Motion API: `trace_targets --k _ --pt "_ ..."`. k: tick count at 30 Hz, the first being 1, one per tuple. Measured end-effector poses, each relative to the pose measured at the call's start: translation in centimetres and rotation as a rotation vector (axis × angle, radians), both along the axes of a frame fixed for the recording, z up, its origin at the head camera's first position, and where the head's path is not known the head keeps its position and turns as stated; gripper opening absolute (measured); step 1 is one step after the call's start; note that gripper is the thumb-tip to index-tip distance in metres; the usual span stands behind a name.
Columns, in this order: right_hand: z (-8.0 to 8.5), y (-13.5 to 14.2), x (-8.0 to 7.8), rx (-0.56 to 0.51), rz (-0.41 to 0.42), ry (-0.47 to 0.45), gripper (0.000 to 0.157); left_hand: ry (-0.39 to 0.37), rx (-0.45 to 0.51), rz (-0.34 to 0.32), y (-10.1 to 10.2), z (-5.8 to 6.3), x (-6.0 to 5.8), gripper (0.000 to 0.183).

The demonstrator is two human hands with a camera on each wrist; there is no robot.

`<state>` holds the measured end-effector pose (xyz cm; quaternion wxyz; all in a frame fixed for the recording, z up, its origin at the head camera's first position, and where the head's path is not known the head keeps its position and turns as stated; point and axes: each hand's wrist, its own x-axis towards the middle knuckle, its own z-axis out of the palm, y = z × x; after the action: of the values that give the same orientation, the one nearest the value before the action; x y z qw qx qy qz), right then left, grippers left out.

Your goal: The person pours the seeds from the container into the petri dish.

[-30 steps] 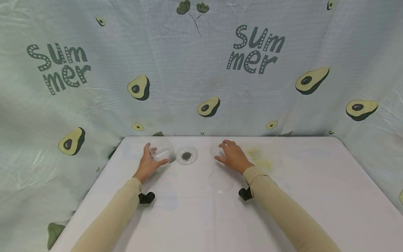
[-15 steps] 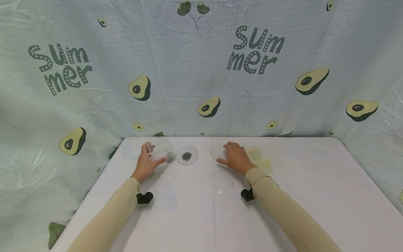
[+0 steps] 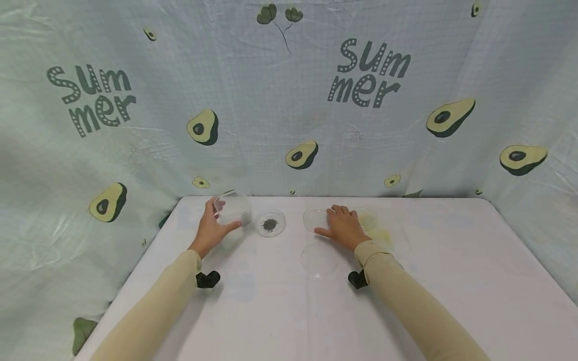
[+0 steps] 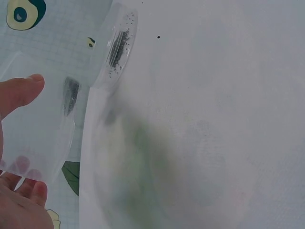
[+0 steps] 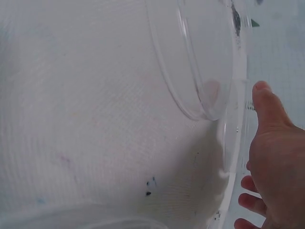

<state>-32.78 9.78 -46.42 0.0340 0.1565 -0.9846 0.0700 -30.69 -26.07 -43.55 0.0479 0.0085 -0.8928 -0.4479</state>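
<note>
1. Head view: left hand (image 3: 214,230) grips a tilted dish (image 3: 235,205) (clear, hard to see), thumb one side, fingers the other; presumably keeps its opening unobstructed.
2. Powder dish (image 3: 281,228) sits flat on the tabletop (image 3: 280,311) just beside it, dark grains (image 3: 270,225) mid-floor; likely kept level against spills.
3. Right hand (image 3: 345,228) is loose, nothing visibly grasped, by a clear dish (image 3: 311,220) and yellowish dish (image 3: 368,218). Can't tell if it touches either. Front dish (image 3: 319,259) lies nearer the person, probably for easy reach.
4. Left wrist view adds a dark streak (image 4: 71,97) at the tilted dish's edge (residue or reflection, can't tell); head view doesn't resolve it.
5. Right wrist view shows separated fingertips; head view gives mostly that hand's back.
</note>
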Motion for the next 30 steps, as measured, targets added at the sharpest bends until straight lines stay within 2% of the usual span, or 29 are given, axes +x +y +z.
trace_targets --k 7,14,30 --pt "0.0 0.1 -0.2 0.009 -0.014 0.012 0.083 0.030 -0.003 -0.025 0.6 0.4 -0.2 0.094" --pt "-0.4 0.2 -0.6 0.031 -0.028 0.028 0.078 0.032 -0.010 -0.037 1.2 0.8 -0.5 0.096" --pt "-0.6 -0.9 -0.3 0.016 0.019 0.048 0.081 0.016 -0.007 -0.062 2.8 1.7 -0.6 0.097"
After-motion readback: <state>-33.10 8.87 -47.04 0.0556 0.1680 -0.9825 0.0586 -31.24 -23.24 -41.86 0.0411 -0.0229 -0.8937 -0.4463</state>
